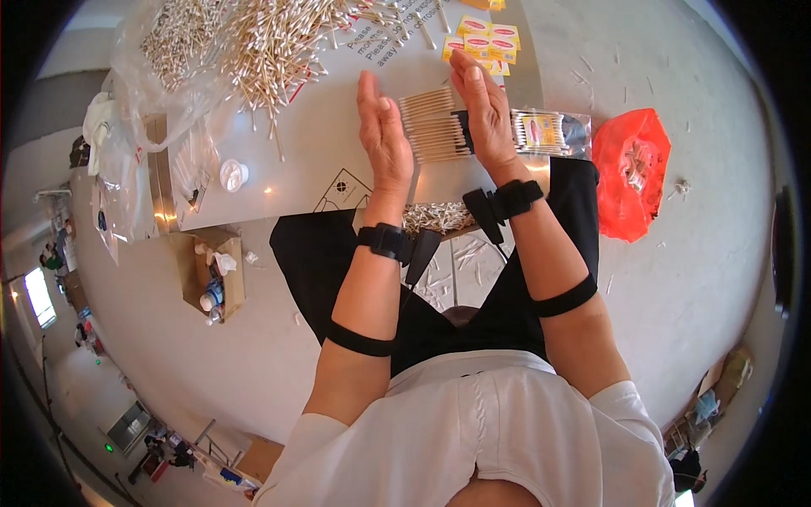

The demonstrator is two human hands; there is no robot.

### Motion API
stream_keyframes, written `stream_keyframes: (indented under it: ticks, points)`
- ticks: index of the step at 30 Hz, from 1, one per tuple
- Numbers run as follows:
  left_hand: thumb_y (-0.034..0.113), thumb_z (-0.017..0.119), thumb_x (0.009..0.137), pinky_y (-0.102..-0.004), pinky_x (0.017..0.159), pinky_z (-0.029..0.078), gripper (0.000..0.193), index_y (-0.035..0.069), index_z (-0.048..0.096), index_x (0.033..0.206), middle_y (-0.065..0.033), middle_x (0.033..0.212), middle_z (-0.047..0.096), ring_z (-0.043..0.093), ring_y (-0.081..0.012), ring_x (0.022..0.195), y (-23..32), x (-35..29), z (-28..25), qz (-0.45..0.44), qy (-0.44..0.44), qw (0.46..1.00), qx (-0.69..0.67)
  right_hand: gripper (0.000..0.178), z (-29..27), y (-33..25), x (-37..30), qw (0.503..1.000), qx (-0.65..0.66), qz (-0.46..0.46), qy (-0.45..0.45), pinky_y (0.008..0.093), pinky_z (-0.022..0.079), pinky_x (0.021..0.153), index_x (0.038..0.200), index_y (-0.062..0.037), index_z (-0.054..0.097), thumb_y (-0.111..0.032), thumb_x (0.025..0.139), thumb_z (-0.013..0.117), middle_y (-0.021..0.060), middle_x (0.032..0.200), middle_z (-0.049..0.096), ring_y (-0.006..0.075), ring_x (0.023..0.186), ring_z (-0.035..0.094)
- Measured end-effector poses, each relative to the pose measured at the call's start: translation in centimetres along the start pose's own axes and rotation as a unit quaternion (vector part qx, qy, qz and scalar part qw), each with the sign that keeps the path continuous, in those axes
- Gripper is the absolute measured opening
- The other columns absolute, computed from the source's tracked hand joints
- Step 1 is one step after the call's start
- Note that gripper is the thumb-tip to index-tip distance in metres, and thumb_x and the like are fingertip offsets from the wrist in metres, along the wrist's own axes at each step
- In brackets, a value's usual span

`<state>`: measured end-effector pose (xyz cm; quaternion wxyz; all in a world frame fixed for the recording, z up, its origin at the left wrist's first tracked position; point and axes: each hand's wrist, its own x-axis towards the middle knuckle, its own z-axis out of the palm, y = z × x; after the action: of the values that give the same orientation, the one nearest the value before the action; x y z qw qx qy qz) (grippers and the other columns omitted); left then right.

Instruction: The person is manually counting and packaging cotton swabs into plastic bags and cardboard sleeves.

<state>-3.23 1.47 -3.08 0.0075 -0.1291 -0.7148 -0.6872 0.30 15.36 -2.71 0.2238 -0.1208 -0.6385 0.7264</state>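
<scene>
My left hand (386, 139) stands on edge, its fingers stretched out. Its palm is at the left ends of a flat row of cotton swabs (435, 127) lying side by side. My right hand (490, 122) is stretched out likewise at the row's other end, fingers straight, covering part of a dark strip. Just right of it, a second row of cotton swabs (556, 133) lies with a small yellow label card (539, 131) on it. Whether either palm presses on the swab tips I cannot tell.
A large heap of loose cotton swabs (274, 55) lies at the back left, beside a clear plastic bag (135, 76). Yellow label cards (490, 42) lie at the back right. A small white tub (233, 175) stands left. A red bag (629, 198) hangs right; below the table's left edge is a cardboard box (228, 296).
</scene>
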Motion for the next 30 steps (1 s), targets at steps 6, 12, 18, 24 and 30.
stream_keyframes:
  ticks: [6, 12, 18, 24, 30]
  points:
    - [0.041, 0.039, 0.104, -0.0409, 0.117, 0.024, 0.064, -0.005, 0.028, 0.147, -0.0201, 0.152, 0.031, 0.029, -0.0298, 0.142, -0.5, 0.4, 0.5, -0.018, -0.029, 0.997, -0.074, 0.056, 0.8, 0.1, -1.1, 1.0, -0.023, 0.005, -0.007, 0.0334, 0.038, 0.11, 0.138, 0.0055, 0.046, -0.04, 0.105, 0.039, 0.0167, 0.136, 0.052, 0.0231, 0.129, 0.048]
    - [0.044, 0.04, 0.103, -0.0416, 0.117, 0.025, 0.066, -0.006, 0.032, 0.144, -0.0187, 0.149, 0.036, 0.034, -0.0288, 0.139, -0.2, 0.7, 0.8, -0.028, -0.061, 0.986, -0.151, 0.055, 1.4, 0.6, -2.0, 0.997, -0.039, -0.021, 0.057, 0.0335, 0.037, 0.111, 0.137, 0.0047, 0.047, -0.039, 0.105, 0.039, 0.0171, 0.136, 0.052, 0.0234, 0.129, 0.048]
    - [0.047, 0.041, 0.102, -0.0411, 0.118, 0.021, 0.07, -0.005, 0.029, 0.146, -0.0169, 0.152, 0.031, 0.028, -0.0266, 0.143, 0.0, -0.4, 0.6, -0.048, -0.014, 0.976, -0.211, 0.056, 0.9, 0.3, -2.5, 0.996, 0.029, 0.006, 0.078, 0.0338, 0.033, 0.113, 0.14, 0.0046, 0.044, -0.039, 0.105, 0.039, 0.0173, 0.14, 0.048, 0.023, 0.132, 0.044]
    - [0.047, 0.041, 0.101, -0.0395, 0.119, 0.02, 0.07, -0.006, 0.029, 0.146, -0.0159, 0.152, 0.03, 0.028, -0.0264, 0.143, -0.1, -0.2, 1.3, -0.035, -0.043, 0.975, -0.214, 0.059, 1.1, 0.4, -2.9, 0.998, -0.018, -0.019, 0.05, 0.0345, 0.03, 0.115, 0.141, 0.0065, 0.04, -0.039, 0.105, 0.04, 0.0175, 0.143, 0.044, 0.0239, 0.136, 0.04]
    - [0.045, 0.041, 0.102, -0.0409, 0.117, 0.022, 0.065, -0.004, 0.034, 0.144, -0.0155, 0.149, 0.037, 0.034, -0.0274, 0.139, 0.5, -0.5, 0.1, -0.034, 0.006, 0.984, -0.174, 0.058, 0.9, 0.2, -3.5, 0.99, 0.099, 0.042, 0.088, 0.0354, 0.031, 0.116, 0.141, 0.0063, 0.041, -0.039, 0.104, 0.04, 0.0179, 0.143, 0.044, 0.0242, 0.136, 0.04]
